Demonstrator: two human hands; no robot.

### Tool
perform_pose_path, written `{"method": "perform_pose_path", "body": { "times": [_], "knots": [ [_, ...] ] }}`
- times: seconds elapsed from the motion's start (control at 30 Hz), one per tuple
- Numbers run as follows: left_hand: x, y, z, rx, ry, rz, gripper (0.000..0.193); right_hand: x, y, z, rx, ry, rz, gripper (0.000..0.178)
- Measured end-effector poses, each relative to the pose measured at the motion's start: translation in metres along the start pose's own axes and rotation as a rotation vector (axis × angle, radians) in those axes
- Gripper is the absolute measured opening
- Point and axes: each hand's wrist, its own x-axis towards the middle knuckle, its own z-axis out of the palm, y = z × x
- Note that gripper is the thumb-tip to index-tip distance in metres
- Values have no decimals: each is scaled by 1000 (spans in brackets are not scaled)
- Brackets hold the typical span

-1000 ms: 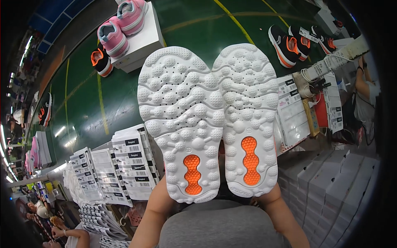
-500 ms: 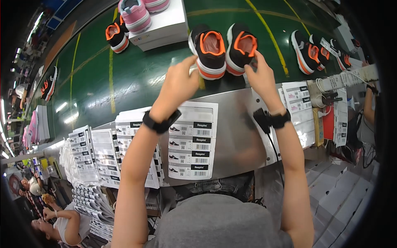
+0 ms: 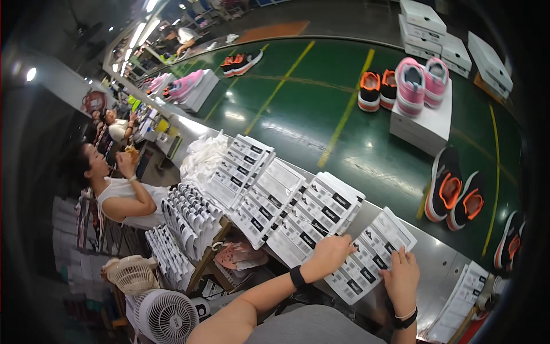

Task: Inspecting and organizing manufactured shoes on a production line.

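On the grey worktop (image 3: pixel 441 269), nearest row: fanned stack of white label sheets (image 3: pixel 372 258). Left hand (image 3: pixel 332 252) flat on its near end, fingers curled over the edge; right hand (image 3: pixel 401 278) fingertips pressing the sheets, nothing gripped. Print too small to read. Black-orange shoe pair (image 3: pixel 455 192) just beyond, on the green conveyor belt (image 3: pixel 298 109).

Label stacks (image 3: pixel 298 206) left; bare steel (image 3: pixel 438 266) right

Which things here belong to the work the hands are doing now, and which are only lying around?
In hand:
- left hand and right hand, both resting on the label sheet
- label stacks beside it

Lying about:
- black shoes on the green belt
- pink shoes on a white box
- fan
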Motion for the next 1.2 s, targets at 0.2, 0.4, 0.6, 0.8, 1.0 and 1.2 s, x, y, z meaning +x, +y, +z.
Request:
{"method": "perform_pose_path", "body": {
  "times": [0.2, 0.4, 0.6, 0.8, 1.0, 1.2],
  "knots": [
    [-9, -7, 1, -27, 127, 83, 18, 18, -7, 3, 3, 47, -56, 41],
    [-18, 2, 13, -96, 363, 266, 10, 25, 4, 22, 110, 145, -152, 14],
    [-42, -3, 12, -21, 476, 837, 8, 33, 17, 15, 160, 74, -106, 10],
    [-50, 37, -47, -537, 170, 754, 9, 38, 49, 23, 331, -54, -129, 11],
    [-16, 77, -95, -896, 154, 731, 12, 16, 24, -83, 1543, 0, -54, 61],
    [3, 107, -75, -1083, 51, 704, 14, -24, 11, -138, 1417, 295, 10, 57]
  ]
}}
